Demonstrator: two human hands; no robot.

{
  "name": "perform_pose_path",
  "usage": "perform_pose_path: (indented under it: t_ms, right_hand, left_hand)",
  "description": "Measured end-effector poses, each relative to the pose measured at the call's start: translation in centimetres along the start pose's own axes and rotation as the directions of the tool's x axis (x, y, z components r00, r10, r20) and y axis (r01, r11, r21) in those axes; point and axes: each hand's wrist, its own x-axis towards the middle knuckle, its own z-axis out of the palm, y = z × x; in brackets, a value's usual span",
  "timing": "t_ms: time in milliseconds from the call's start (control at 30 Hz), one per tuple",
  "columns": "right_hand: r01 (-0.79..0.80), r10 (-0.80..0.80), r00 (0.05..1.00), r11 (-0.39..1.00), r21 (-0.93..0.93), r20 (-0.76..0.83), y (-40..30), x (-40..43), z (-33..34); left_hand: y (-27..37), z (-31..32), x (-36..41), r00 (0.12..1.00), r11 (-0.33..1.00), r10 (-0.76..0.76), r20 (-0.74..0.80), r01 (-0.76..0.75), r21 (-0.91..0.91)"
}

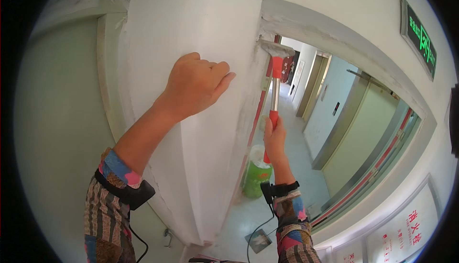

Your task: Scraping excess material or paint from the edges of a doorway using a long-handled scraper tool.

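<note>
My right hand (276, 139) grips the red lower handle of a long-handled scraper (275, 90), which has a metal shaft and a wide, whitish-crusted head. The scraper points upward, its head at the upper corner of the doorway beside the white wall's edge. My left hand (197, 85) is raised in front of the white wall (215, 22) with its fingers curled; whether it holds something is hidden by the back of the hand. Below my right hand, a green bucket (256, 180) with white material in it stands on the floor.
A pale green door (61, 101) is at the left. The door frame (340, 29) opens onto a corridor with elevator doors (365, 126). An exit sign (419, 40) and a fire hydrant cabinet (401, 223) are at the right. A square plate (259, 240) lies on the floor.
</note>
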Motion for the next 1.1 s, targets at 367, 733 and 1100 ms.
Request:
perform_pose_path:
  t_ms: [367, 733, 1100]
  right_hand:
    - [0.011, -0.019, 0.996, 0.996, -0.087, -0.087, -2.8, 2.0, 0.4]
    - [-0.131, 0.102, 0.99, 0.927, 0.352, 0.098, -6.1, 2.0, 3.0]
    - [-0.029, -0.032, 0.993, 0.868, 0.495, 0.114, -7.5, -2.2, 1.1]
  left_hand:
    - [0.0, -0.5, -0.1, 1.0, 1.0, -0.004, 0.027, 0.004, -0.011]
    - [-0.2, -0.3, 0.1, 1.0, 1.0, -0.006, 0.001, 0.006, 0.007]
    - [-0.5, -0.3, 0.0, 1.0, 1.0, -0.021, 0.008, 0.021, 0.004]
